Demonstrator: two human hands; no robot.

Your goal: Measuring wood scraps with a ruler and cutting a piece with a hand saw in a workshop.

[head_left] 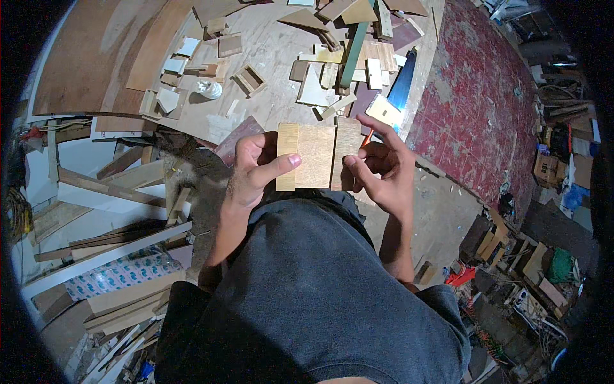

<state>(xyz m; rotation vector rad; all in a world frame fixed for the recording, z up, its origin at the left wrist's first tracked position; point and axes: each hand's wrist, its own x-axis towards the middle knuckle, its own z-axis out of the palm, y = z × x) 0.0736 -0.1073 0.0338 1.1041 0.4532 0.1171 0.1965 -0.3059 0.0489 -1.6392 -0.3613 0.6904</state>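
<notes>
A pale wooden piece [313, 157], a flat middle board between two narrow side strips, is held upright above my lap. My left hand [256, 169] grips its left side, thumb on the front face. My right hand [384, 173] holds the right strip [342, 137] with thumb and fingers. A thin dark gap shows between that strip and the middle board. Just beyond, on the worktable, lie a saw [403, 83] with a blue blade and a cream panel [384, 112]. An orange item [366, 138] is partly hidden behind my fingers.
The worktable [256, 38] bears wood offcuts, small boxes [249, 80] and a white bottle [209, 88]. Leaning boards and a patterned roll [121, 272] crowd the lower left. A dusty red surface [473, 96] spans the right, with cluttered timber [537, 265] at the lower right.
</notes>
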